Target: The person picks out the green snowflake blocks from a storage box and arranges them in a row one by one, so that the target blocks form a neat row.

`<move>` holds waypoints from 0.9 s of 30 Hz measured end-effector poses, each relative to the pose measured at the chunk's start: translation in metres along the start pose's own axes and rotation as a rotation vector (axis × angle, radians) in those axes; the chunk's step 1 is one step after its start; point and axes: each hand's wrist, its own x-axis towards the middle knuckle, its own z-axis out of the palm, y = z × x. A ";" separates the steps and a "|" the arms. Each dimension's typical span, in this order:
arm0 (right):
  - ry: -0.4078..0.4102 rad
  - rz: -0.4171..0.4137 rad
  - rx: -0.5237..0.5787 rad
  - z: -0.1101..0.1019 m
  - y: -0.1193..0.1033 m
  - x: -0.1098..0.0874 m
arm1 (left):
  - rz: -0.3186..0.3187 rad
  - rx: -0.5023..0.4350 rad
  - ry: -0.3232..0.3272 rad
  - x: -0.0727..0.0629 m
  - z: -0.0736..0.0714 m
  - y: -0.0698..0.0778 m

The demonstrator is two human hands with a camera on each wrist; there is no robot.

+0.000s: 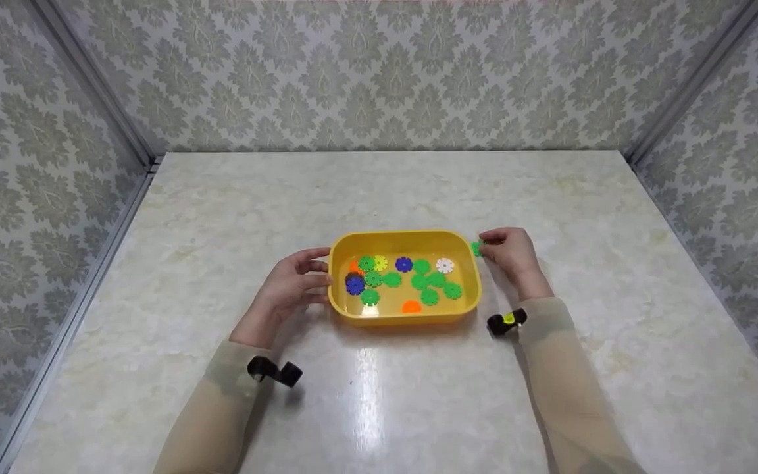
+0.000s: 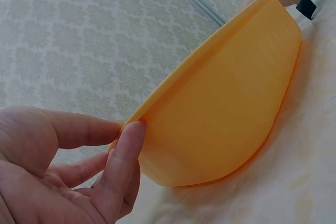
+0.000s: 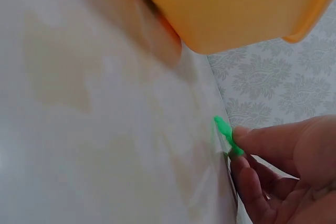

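A yellow plastic tub (image 1: 405, 316) stands on the table with several notched plastic discs inside: green (image 1: 429, 297), blue (image 1: 404, 264), yellow (image 1: 381, 263), white (image 1: 445, 265) and orange (image 1: 412, 307). At its left end, my left hand (image 1: 290, 283) holds the rim; in the left wrist view a finger (image 2: 131, 135) lies against the outer wall. My right hand (image 1: 512, 255), just outside the tub's right end, pinches a green notched disc (image 3: 227, 134) between thumb and finger. That disc is seen edge-on in the right wrist view, apart from the tabletop.
The pale marbled table (image 1: 254, 204) runs back to a patterned wall (image 1: 366, 79), with more patterned panels on both sides. A black wrist camera sits on each sleeve, the left one (image 1: 275, 372) near the tub's front left and the right one (image 1: 506, 321) near its front right corner.
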 end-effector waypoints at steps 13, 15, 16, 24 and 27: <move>-0.014 -0.014 0.026 -0.005 0.005 0.000 | 0.009 0.002 -0.008 -0.001 0.000 -0.001; -0.020 -0.003 0.039 -0.006 0.006 0.001 | 0.007 0.003 -0.004 -0.001 0.000 -0.001; -0.023 0.007 0.047 -0.007 0.005 0.001 | 0.005 0.004 -0.001 -0.001 0.000 -0.001; -0.035 0.060 0.117 -0.019 -0.002 -0.001 | 0.000 -0.011 -0.005 -0.001 0.001 0.000; -0.037 0.028 0.162 -0.023 -0.008 -0.006 | -0.007 -0.019 -0.005 -0.001 0.001 0.000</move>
